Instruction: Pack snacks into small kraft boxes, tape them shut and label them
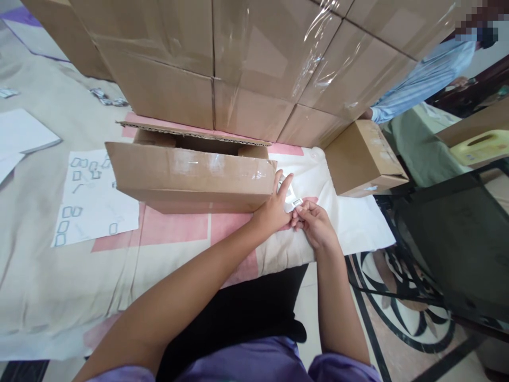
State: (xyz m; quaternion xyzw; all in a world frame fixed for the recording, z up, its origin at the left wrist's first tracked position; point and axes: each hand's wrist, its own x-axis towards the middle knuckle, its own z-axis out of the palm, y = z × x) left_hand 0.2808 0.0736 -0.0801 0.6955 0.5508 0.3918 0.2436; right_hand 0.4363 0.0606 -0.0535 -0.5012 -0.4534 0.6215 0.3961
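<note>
Beside the right end of an open cardboard box (199, 172), my two hands meet over a small white item (289, 197). It looks like a strip or roll with a little dark-framed label at its near end; its exact kind is unclear. My left hand (275, 207) is curled round the item from the left, with two fingers raised. My right hand (314, 223) pinches the labelled end between thumb and fingers. The box lies with its long flaps raised, and its inside is mostly dark.
Taped cardboard boxes (254, 69) are stacked behind. A smaller box (361, 159) stands at the right, near a person in a blue sleeve (421, 79). Paper with drawn rectangles (95, 196) lies left. A dark chair (457, 239) stands right of the cloth-covered surface (170, 233).
</note>
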